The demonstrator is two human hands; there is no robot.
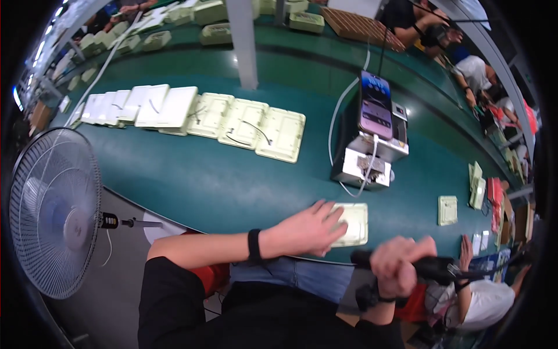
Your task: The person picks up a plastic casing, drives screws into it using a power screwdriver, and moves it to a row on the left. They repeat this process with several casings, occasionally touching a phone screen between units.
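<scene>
On the long green tabletop (pixel 192 180), the pale cream plastic tray (pixel 353 224) lies at the near edge, lower centre of the frame; to do this well, I'd say it wants pinning flat and steady while the tool comes straight down on it. The left hand (pixel 308 230) lies spread, fingers apart, pressing on the tray's left part. The right hand (pixel 398 264) has its grip clamped round a black power screwdriver (pixel 436 267), just below the tray.

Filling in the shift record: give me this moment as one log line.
left hand: flat on pale tray | right hand: gripping black tool | surface: green belt | phone on stand behind
</scene>
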